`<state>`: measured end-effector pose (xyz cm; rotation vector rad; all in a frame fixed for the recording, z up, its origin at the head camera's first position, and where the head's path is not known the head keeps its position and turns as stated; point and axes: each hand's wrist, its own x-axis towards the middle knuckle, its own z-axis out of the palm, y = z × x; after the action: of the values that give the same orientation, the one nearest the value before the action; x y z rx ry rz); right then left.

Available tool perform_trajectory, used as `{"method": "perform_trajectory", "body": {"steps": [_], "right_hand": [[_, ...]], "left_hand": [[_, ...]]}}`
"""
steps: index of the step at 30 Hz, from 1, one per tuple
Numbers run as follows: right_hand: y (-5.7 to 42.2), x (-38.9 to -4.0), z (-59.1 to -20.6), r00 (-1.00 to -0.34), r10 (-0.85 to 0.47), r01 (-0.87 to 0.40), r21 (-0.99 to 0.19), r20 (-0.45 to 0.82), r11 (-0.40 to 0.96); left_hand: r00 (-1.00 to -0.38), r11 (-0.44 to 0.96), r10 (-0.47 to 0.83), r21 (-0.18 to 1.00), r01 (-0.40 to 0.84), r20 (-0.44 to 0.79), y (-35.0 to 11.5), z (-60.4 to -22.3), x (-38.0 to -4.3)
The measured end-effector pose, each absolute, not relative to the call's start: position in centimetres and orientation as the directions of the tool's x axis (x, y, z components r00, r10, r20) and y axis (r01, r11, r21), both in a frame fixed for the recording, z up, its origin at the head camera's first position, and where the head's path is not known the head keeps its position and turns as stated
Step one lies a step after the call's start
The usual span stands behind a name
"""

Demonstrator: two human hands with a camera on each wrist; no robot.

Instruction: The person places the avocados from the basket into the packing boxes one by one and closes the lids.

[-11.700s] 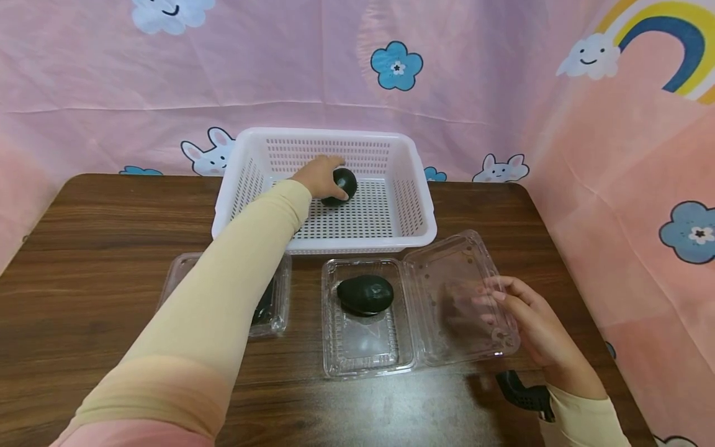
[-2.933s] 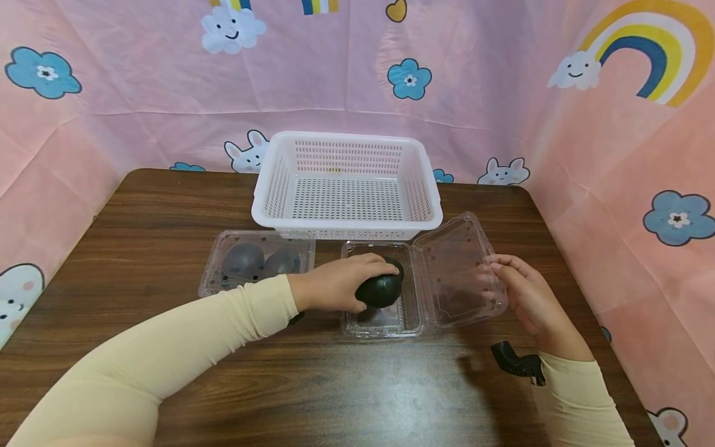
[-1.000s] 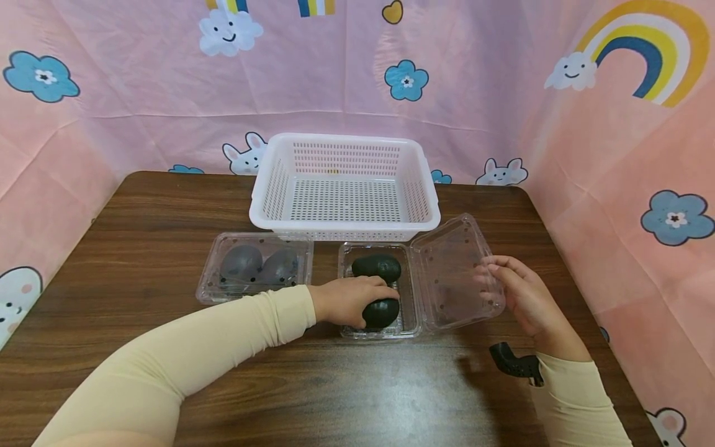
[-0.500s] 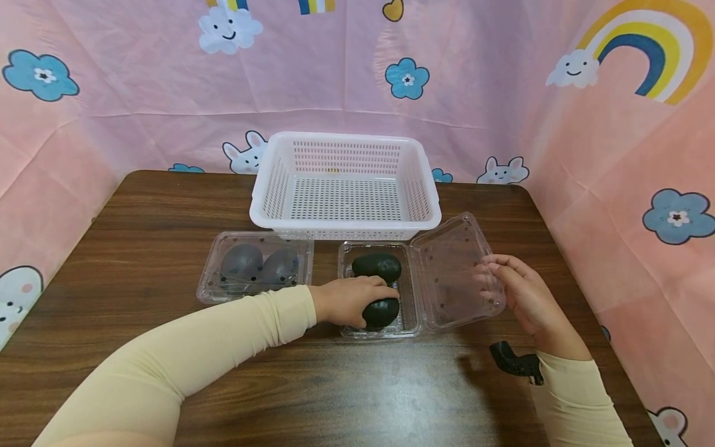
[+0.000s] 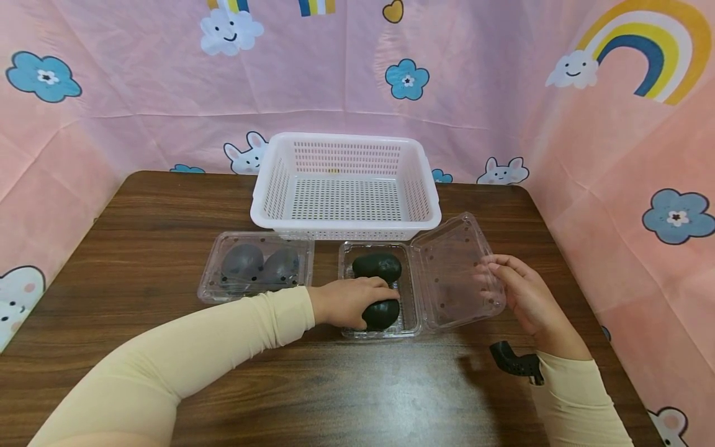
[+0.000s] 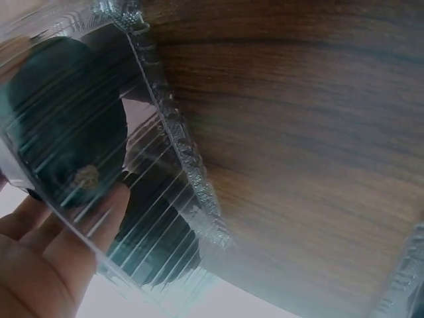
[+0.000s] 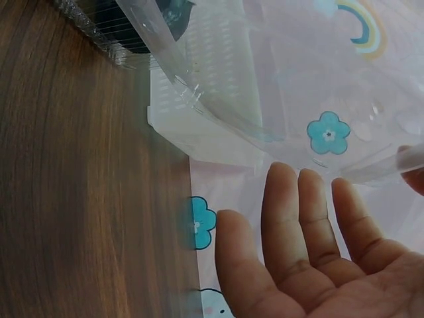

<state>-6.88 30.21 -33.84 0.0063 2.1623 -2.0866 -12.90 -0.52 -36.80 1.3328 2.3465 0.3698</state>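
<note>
In the head view my left hand [image 5: 349, 302] grips a dark green avocado [image 5: 382, 315] in the front half of a clear plastic clamshell box [image 5: 412, 292]. A second avocado [image 5: 377, 267] lies in the back half, just behind my fingers. The left wrist view looks through the ribbed box wall at the gripped avocado [image 6: 66, 126], its stem end showing and my thumb against it. My right hand [image 5: 525, 298] pinches the outer edge of the raised clear lid [image 5: 455, 279], which leans out to the right; in the right wrist view several fingers extend below the lid's edge.
Left of this box sits a closed clamshell box [image 5: 257, 287] with two avocados inside, partly behind my left forearm. A white perforated basket [image 5: 346, 225] stands behind both boxes. The brown wooden table [image 5: 346, 391] meets patterned pink cloth at the back and sides.
Earlier my left hand held the avocado in the basket, then over the box; now it is low in the box's front half. During the last second nothing has visibly moved.
</note>
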Motion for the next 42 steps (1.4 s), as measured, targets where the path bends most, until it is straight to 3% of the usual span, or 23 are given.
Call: {"method": "perform_trajectory", "body": {"steps": [25, 42], "right_hand": [[30.1, -6.6, -33.4, -0.988, -0.093, 0.119, -0.993, -0.120, 0.019], [30.1, -6.7, -33.5, -0.991, -0.075, 0.111, -0.993, -0.114, 0.045]], "left_hand": [[-0.489, 0.526, 0.848, 0.427, 0.735, -0.204, -1.2, -35.7, -12.6], [-0.547, 0.567, 0.813, 0.482, 0.668, -0.197, -1.7, -34.2, -13.3]]}}
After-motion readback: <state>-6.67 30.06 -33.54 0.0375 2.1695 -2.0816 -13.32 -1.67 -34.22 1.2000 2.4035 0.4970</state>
